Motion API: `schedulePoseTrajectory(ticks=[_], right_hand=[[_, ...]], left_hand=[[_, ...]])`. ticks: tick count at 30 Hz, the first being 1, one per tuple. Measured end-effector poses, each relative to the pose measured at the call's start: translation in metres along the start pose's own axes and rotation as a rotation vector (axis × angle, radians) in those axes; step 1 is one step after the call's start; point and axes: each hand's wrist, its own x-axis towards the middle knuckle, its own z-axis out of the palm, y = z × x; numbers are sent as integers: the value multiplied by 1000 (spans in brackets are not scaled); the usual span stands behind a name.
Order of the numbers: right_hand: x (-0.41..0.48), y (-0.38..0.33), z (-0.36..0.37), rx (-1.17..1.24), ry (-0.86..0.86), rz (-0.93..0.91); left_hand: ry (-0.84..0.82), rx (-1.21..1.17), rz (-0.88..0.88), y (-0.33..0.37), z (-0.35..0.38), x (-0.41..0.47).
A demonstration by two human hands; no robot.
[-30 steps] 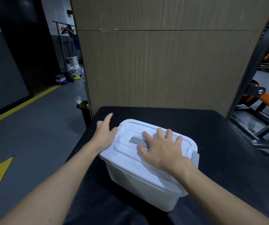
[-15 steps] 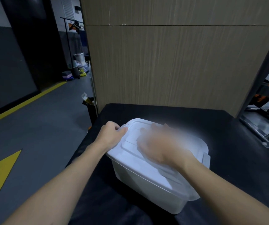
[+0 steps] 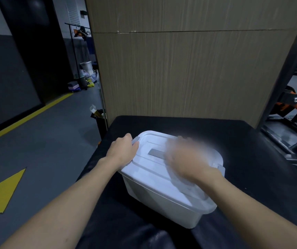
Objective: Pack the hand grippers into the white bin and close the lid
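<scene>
Smooth white plastic bin [image 3: 154, 198], matt black cloth tabletop [image 3: 251, 141], wood-grain panel [image 3: 180, 69]

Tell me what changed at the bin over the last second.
The left hand, open beside the left end of the lid a second ago, now curls over the grey latch there. The right hand stays on top of the lid, motion-blurred now, so its fingers are unclear. The white bin stays on the black table, lid on.

— Where's the bin [image 3: 158, 198]?
— On the table [image 3: 251, 159], lid [image 3: 149, 169] on top, wall panel [image 3: 189, 72] behind at twelve o'clock.
— Hands?
— Left hand [image 3: 121, 152] grips the lid at nine o'clock; right hand [image 3: 185, 159] over it, toward two.
</scene>
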Motion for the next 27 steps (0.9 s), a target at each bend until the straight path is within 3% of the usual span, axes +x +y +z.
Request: schedulePoseTrajectory(ticks=[3, 6, 9, 14, 21, 27], right_hand=[[-29, 30, -2, 5, 29, 313], [-46, 49, 2, 264, -72, 451], [-53, 49, 1, 432, 0, 453], [-36, 67, -16, 502, 62, 401], [-11, 93, -18, 446, 38, 326], [-12, 96, -18, 390, 19, 264]], left_hand=[[-5, 15, -38, 3, 1, -4], [9, 36, -86, 8, 3, -11], [55, 33, -151, 12, 6, -21], [133, -42, -254, 23, 13, -28], [176, -143, -297, 37, 29, -23], [72, -214, -296, 34, 21, -28]])
